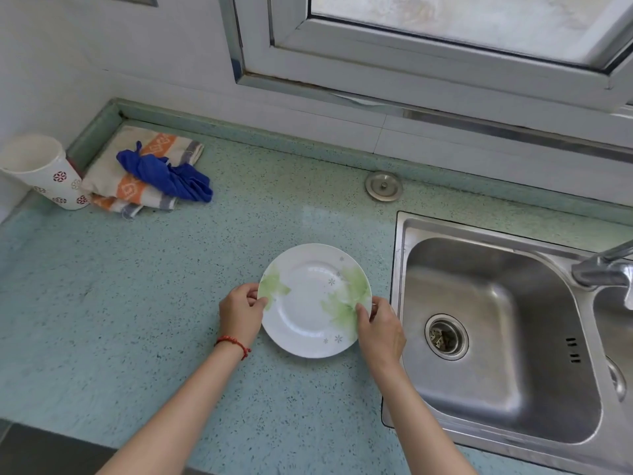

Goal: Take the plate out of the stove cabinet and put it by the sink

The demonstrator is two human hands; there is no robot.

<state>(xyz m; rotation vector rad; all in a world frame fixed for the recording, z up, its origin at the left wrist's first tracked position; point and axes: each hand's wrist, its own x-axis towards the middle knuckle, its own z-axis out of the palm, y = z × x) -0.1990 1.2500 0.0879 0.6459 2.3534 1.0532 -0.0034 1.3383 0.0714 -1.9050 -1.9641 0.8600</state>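
Observation:
A white plate (310, 303) with pale green leaf prints sits flat on the speckled green countertop (154, 303), just left of the steel sink (496, 337). My left hand (239, 311) grips its left rim, thumb on top. My right hand (380, 329) grips its right rim, close to the sink's edge. A red cord bracelet circles my left wrist. No stove cabinet is in view.
A folded orange-striped towel (137, 190) with a blue cloth (168, 176) on it lies at the back left, next to a patterned white cup (44, 169). A round metal cap (383, 186) sits behind the sink. The faucet (606, 265) juts in from the right. A window frame runs above.

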